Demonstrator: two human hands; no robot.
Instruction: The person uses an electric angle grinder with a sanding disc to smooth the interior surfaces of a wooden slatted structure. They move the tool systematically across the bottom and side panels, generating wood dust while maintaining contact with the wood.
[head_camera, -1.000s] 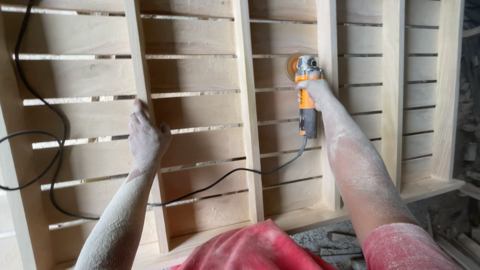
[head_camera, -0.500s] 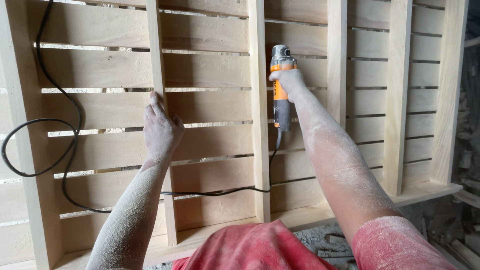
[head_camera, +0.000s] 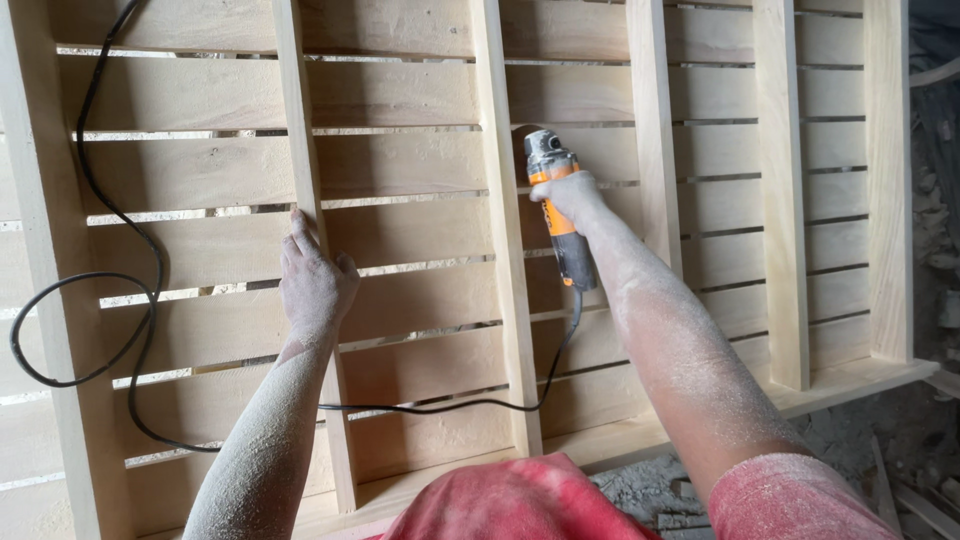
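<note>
Head view showed a large slatted wooden frame (head_camera: 400, 100) of pale boards filling the scene, its slats looking smooth and dust lying in the gaps, so the sanding seemed well along, though how much was left could not be told. Right hand (head_camera: 572, 198) was closed around an orange and grey power sander (head_camera: 560, 205), its head pressed on a slat between two uprights. Left hand (head_camera: 315, 280) lay open and flat on an upright, holding nothing. Black cord (head_camera: 110, 215) looped across the left boards.
</note>
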